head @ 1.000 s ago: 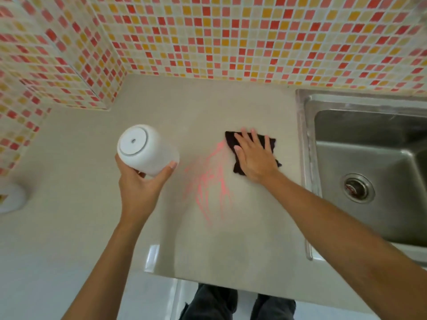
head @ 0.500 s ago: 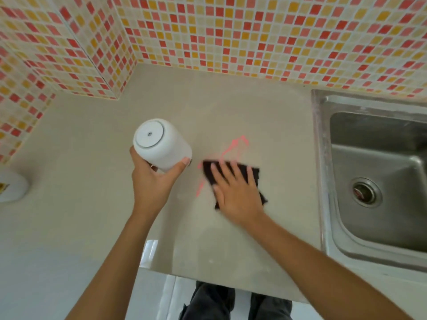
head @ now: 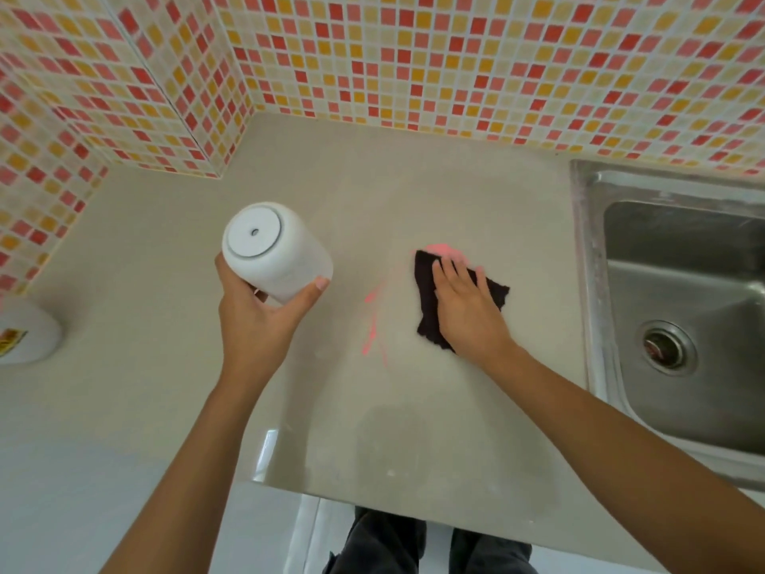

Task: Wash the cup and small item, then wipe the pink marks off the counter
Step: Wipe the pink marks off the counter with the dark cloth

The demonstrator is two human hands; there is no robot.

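Pink marks [head: 374, 325] streak the table [head: 372, 428] just left of a dark cloth [head: 426, 296]. The right hand [head: 467, 312] presses the cloth flat, grip spread. Further left, the left hand [head: 252, 325] holds the cup [head: 281, 258] base-up, grip curled round it.
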